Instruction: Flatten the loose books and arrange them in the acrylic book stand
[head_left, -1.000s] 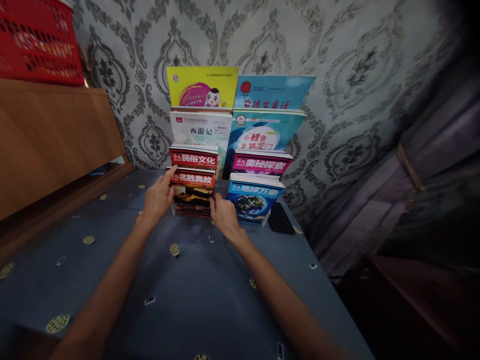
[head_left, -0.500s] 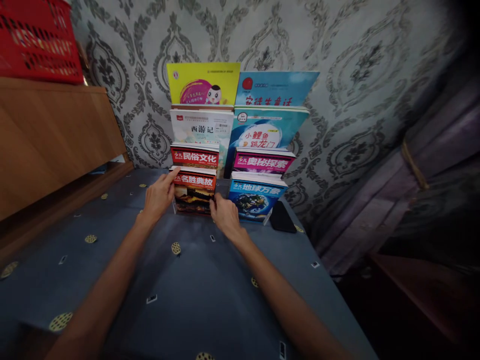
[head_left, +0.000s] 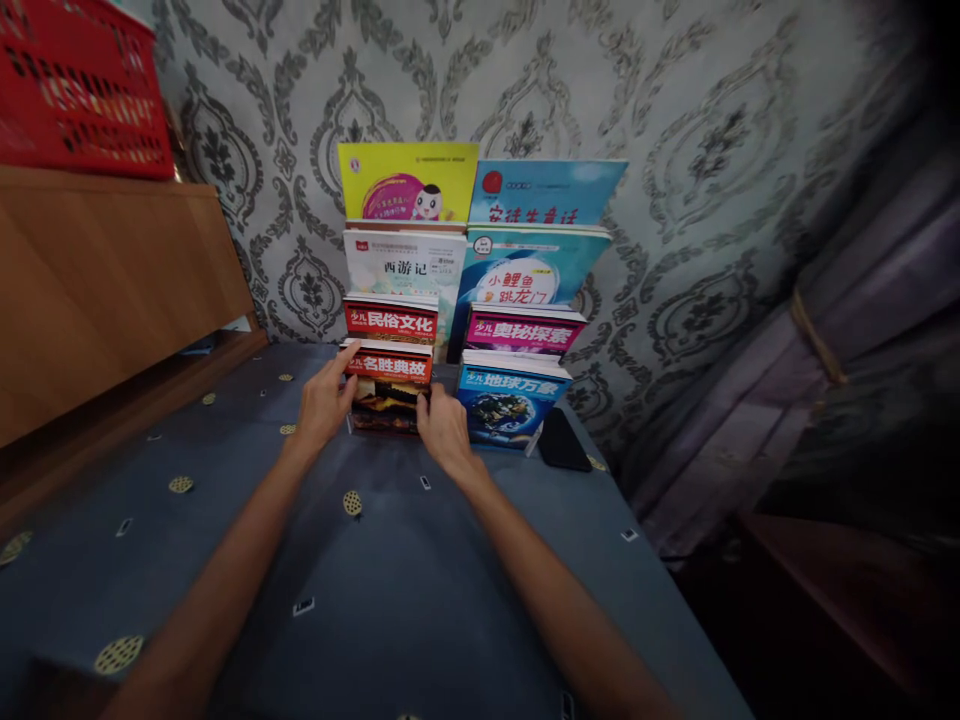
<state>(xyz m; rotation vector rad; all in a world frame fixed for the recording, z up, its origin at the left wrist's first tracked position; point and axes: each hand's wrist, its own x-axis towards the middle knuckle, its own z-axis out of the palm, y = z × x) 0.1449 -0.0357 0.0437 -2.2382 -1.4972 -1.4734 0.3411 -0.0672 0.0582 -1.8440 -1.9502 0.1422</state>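
Two columns of books stand upright in rising tiers against the wall. The front left book has a red title band over a dark, golden picture. My left hand grips its left edge, index finger up near the top corner and thumb at the front. Pinched at its right edge is my right hand, its fingertips partly hidden. Behind it stand another red-banded book, a pale book and a yellow book. The right column has a blue globe book, a magenta book and two blue-green books.
A black phone-like slab lies right of the books on the patterned dark blue cloth. A wooden cabinet bearing a red basket stands left. A tied curtain hangs at right.
The view has tilted slightly upward, so the books sit a little lower in it. Both hands stay at the front left book's edges, and the left thumb now shows over its front.
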